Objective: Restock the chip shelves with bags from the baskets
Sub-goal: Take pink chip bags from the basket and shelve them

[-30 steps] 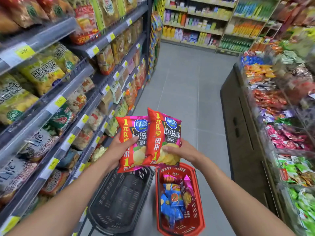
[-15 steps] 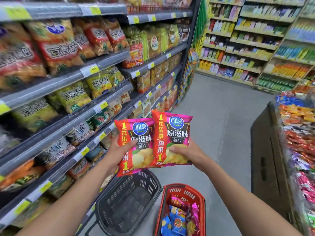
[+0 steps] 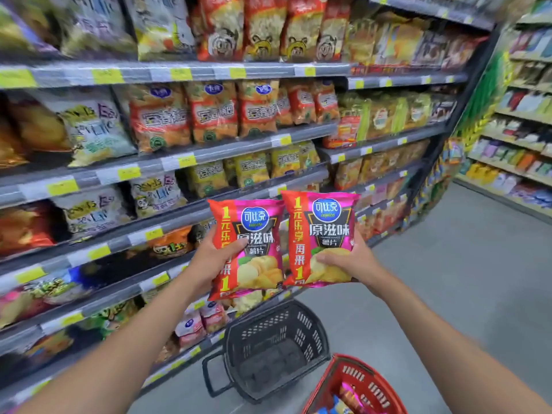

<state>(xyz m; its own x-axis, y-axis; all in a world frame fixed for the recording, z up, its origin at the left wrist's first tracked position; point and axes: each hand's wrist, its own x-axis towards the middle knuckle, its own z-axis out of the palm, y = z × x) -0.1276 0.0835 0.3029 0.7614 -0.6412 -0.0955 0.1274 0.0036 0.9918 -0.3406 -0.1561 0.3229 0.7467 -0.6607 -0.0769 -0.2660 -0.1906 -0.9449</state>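
1. Head view, from where I stand behind the shoulders: the left hand (image 3: 209, 261) grips the left chip bag (image 3: 257, 252) by its left edge. The thumb lies across the front and the fingers are hidden behind the bag.
2. The right hand (image 3: 349, 261) grips the right chip bag (image 3: 322, 234) low on its right side. Its thumb presses on the front, over the printed picture of chips.
3. Both bags are red and pink with a round blue logo. They are held upright, fronts toward the camera, side by side with their inner edges meeting. The right one sits a little higher.
4. The bags are up in the air in front of the chip shelves (image 3: 209, 150), about level with the lower middle rows. I cannot tell whether they touch a shelf edge.
5. The shelves are grey with yellow price tags and packed with snack bags, all rather blurred.
6. A black basket (image 3: 307, 324) stands on the floor (image 3: 448, 294) below the held bags, close to the shelf base.
7. A red basket (image 3: 358, 369) sits just right of the black one, cut off by the bottom edge, with blue and pink packets (image 3: 346, 395) inside.
8. More stocked shelving (image 3: 522, 144) lines the far right of the aisle.
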